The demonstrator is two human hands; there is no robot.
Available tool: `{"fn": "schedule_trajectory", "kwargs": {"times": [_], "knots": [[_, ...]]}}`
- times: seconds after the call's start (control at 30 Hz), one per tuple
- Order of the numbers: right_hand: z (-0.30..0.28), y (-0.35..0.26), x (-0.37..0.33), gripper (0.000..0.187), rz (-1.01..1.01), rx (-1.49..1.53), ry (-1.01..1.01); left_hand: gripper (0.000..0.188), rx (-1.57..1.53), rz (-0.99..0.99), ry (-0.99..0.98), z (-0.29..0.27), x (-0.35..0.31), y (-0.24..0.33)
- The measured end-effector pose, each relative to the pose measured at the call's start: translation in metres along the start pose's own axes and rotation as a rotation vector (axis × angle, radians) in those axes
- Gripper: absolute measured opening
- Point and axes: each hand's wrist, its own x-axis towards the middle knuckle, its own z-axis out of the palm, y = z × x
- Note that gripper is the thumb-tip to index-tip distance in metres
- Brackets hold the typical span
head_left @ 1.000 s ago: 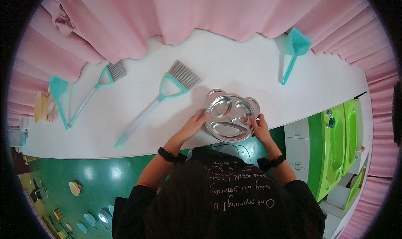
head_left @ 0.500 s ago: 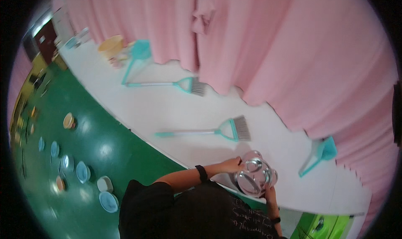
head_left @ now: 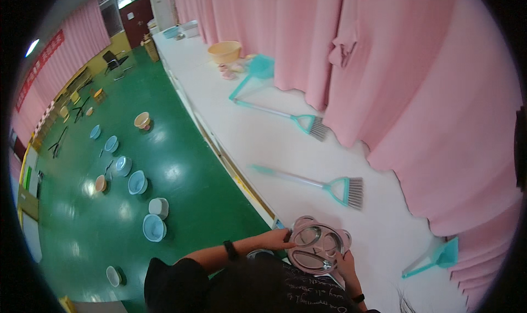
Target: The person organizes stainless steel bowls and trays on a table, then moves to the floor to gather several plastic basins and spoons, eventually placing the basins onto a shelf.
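Just above the white ledge, close to my body, I hold a pink divided plate with shiny metal compartments and rounded ear-like lobes on its rim. My left hand is closed on the plate's left edge. On the opposite edge, my right hand grips it too; some of its fingers are hidden. The compartments show no food. Beyond the plate lies a small turquoise broom with grey bristles, touched by neither hand.
A second broom, a turquoise dustpan and a yellow basin sit farther along the ledge. Another dustpan rests at right by the pink curtain. Several blue basins stand on the green floor.
My view has swung left, showing more floor and room, so the brooms and basins appear farther right. Both hands keep holding the divided plate.
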Motion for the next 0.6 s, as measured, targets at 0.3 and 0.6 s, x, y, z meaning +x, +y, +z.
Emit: {"fn": "schedule_trajectory", "kwargs": {"times": [0.3,0.6], "knots": [[0.172,-0.105,0.044,0.034,-0.225,-0.441,-0.438,0.057,-0.238,-0.287,0.465,-0.053,-0.17,-0.099],[0.356,-0.19,0.061,0.04,-0.406,-0.726,-0.679,0.054,-0.069,-0.399,0.779,-0.115,-0.289,-0.18]]}}
